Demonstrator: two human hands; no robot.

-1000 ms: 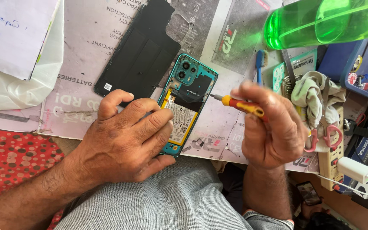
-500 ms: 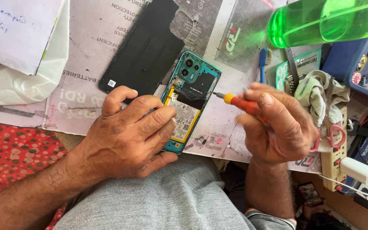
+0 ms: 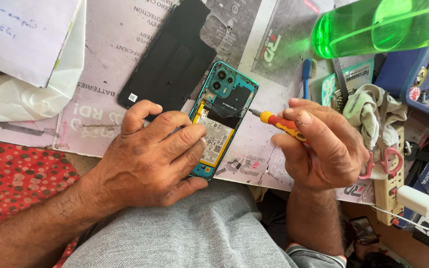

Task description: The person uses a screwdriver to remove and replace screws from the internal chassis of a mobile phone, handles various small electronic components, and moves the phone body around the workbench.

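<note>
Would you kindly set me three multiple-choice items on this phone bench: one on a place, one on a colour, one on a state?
1. Where does the black back cover lie?
A. Beyond the phone, on the printed mat
B. On the person's lap
C. Under the green bottle

2. What colour is the phone frame?
A. Red
B. Teal
C. White

3. What state is the phone in?
A. Closed
B. Open, its insides showing
C. Wrapped in cloth

Answers:
1 A, the cover rests flat on the mat, up and left of the phone.
2 B, its rim around the cameras is teal.
3 B, its label and boards are bare while the left hand steadies it and the right hand holds a screwdriver at its edge.
</note>
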